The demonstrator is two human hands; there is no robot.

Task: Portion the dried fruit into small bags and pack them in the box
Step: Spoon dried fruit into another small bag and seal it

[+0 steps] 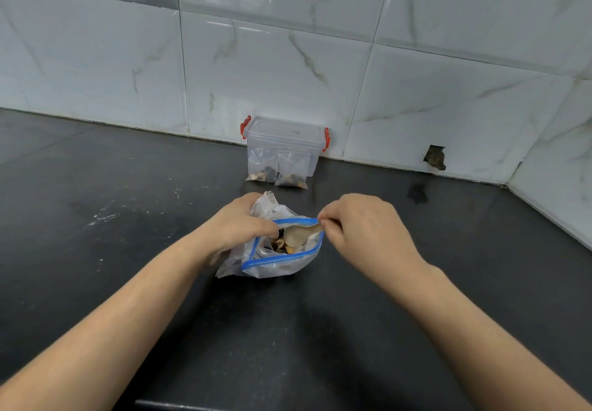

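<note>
The right hand (362,228) is closed in a fingertip pinch on the handle end of a small pale wooden spoon (299,234). The spoon bowl lies inside the mouth of a large clear plastic zip bag with a blue seal strip (278,258). The pinch sits high on the handle, which appears intended to keep the fingers clear of the bag rim while the bowl reaches the contents.

The left hand (237,228) is curled shut around the left side of the zip bag and also bunches a crumpled clear small plastic bag (272,207) against it. This grip holds the blue rim spread open and the bag upright, so the spoon has free entry. Whether the small bag's mouth is held open cannot be determined.

The mixed dark and orange dried fruit (280,245) is visible inside the zip bag, below the spoon bowl. The current step is judged to be scooping a portion for transfer to the small bag.

The zip bag rests on the black stone countertop (128,250), directly in front of the person. Further back, two filled small clear bags (277,170) lean upright against the front of a clear plastic box with red latches (285,138). The box stands against the white marble-pattern wall tiles (272,74) with its lid on. The filled bags are therefore staged outside the box, not yet packed.
</note>
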